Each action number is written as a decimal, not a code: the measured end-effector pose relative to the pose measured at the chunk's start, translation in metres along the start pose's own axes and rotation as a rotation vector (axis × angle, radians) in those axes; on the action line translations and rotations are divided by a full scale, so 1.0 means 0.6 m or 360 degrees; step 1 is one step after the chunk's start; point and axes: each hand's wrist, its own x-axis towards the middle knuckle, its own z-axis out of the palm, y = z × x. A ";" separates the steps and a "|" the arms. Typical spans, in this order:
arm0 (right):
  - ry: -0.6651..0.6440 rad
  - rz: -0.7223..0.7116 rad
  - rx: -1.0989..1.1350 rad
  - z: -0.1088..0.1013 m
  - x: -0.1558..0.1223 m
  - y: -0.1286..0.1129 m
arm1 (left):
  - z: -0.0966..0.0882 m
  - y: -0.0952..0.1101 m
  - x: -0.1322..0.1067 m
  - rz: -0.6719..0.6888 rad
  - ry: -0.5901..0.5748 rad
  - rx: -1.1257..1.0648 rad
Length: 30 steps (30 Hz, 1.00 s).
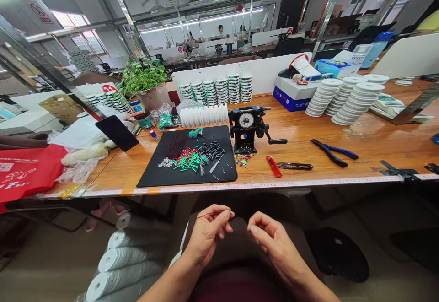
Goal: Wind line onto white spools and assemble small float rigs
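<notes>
Left hand (213, 229) pinches dark cord (205, 214), probably steadying it; what right hand (270, 237) holds is unclear. Black mat (152, 171), eleven o'clock, likely corrals green pieces (193, 161).

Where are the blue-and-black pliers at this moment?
In the head view, the pliers lie on the right part of the wooden table, to the right of the black snips and nearer the front edge than the white spool stacks.

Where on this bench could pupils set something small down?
Bare wood shows between the crank handle and the pliers, and between the black tablet and the measuring tape. Crowded: the middle of the mat, under heaped pieces, and the back, with stacked spools.
</notes>
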 end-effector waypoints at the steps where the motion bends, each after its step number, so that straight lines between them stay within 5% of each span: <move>1: 0.0036 -0.0033 -0.0061 0.001 0.000 -0.002 | 0.001 -0.002 0.000 0.0002 -0.0005 0.0000; 17: 0.0345 -0.0251 -0.0478 0.027 -0.005 0.012 | 0.002 -0.016 -0.003 0.0105 -0.0075 0.0160; 30: 0.0340 -0.0288 -0.0646 0.026 -0.005 0.005 | 0.014 -0.007 -0.012 0.0173 -0.0078 0.0251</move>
